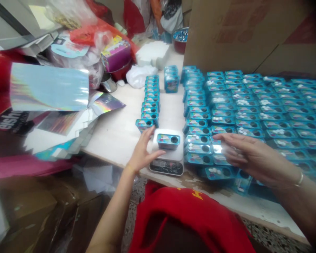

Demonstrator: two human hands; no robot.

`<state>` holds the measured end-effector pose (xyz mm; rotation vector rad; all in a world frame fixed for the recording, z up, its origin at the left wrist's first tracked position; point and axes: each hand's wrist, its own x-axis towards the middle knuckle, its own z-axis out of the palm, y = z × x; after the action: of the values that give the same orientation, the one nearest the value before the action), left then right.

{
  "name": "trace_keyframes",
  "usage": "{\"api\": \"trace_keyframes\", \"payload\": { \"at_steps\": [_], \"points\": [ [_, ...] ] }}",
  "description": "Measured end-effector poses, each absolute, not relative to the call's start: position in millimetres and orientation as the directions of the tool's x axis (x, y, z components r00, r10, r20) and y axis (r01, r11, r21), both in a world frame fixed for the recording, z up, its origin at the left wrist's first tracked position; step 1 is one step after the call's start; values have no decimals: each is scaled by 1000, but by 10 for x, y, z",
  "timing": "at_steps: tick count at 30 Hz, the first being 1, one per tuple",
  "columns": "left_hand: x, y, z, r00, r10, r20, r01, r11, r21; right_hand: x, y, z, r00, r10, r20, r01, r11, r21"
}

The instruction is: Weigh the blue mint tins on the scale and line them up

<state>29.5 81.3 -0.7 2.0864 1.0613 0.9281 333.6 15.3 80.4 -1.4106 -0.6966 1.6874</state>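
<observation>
A small blue tin with a dark round hole in its top sits on a white digital scale. My left hand is just left of the scale, thumb and fingers apart with nothing between them. Its fingertips are close to the front tin of a narrow row; I cannot tell if they touch. My right hand hovers over the large group of blue tins on the right. Its fingers are pinched together, and whatever they hold is hidden. White tablets lie on top of many tins.
At the back stand a stack of white boxes, a crumpled white bag and a red bowl. A large cardboard box rises behind the tins. Shiny sheets and cards crowd the left. Cartons stand below the table.
</observation>
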Motion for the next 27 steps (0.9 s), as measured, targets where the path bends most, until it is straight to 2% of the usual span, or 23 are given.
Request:
{"api": "trace_keyframes", "payload": {
  "at_steps": [3, 6, 14, 21, 27],
  "points": [
    [396, 988, -27, 536, 759, 370, 343, -596, 726, 3289, 114, 793, -62, 835, -547, -222, -546, -808],
    [412, 1080, -3, 568, 740, 359, 316, -599, 735, 3257, 77, 794, -82, 832, -548, -234, -551, -801],
    [220, 1091, 248, 424, 828, 366, 293, -508, 810, 3269, 69, 778, -92, 835, -542, -351, -537, -767],
    [112, 1081, 325, 366, 853, 373, 354, -498, 792, 3254, 88, 755, -68, 872, -484, -291, -481, -827],
    [106, 1073, 301, 387, 844, 372, 372, -512, 774, 3169, 122, 772, -124, 881, -457, -234, -474, -849]
  ]
}}
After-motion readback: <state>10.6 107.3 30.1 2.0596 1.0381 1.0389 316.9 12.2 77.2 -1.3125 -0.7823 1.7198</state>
